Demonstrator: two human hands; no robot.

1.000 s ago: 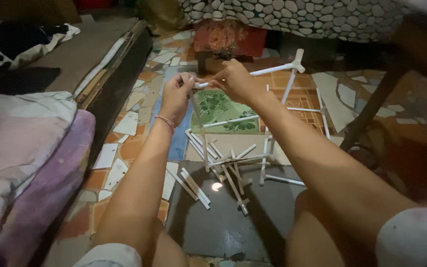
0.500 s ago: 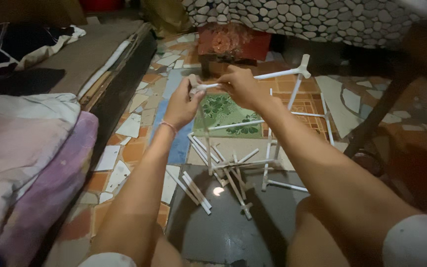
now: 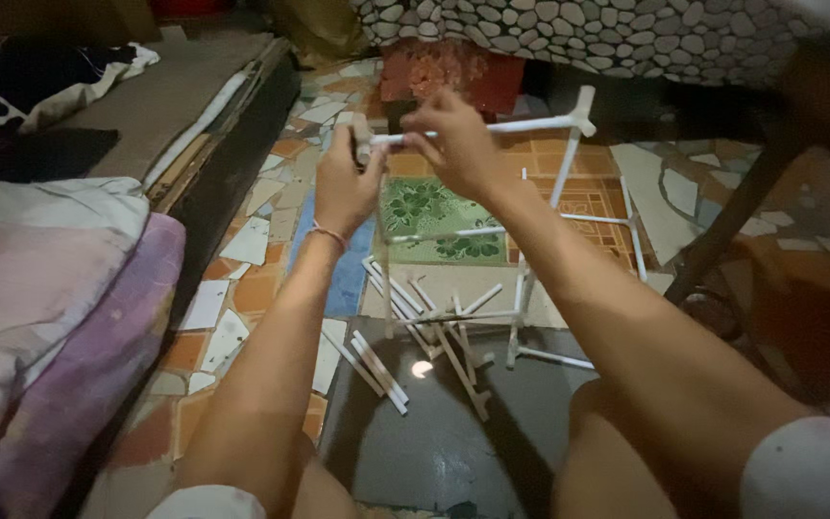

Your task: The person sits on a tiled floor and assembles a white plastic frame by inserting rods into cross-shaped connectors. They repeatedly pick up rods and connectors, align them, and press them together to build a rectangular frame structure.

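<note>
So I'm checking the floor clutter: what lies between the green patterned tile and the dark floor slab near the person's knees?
In the head view, loose white sticks lie scattered between the green patterned tile and the dark slab, with the white stick frame's legs standing among them.

Loose sticks (image 3: 405,332) litter the floor under the raised frame (image 3: 530,240), blocking a low reach. The bed (image 3: 146,125) walls off the left. A dark slab (image 3: 425,442) lies bare nearer in.

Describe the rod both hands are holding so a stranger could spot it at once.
Look above the patchwork tile floor, where a frame of thin white rods stands. Its top rod runs level from the left hand past the right hand to a corner joint. Unlike the loose rods lying below, it is lifted and pinched by both hands.
</note>
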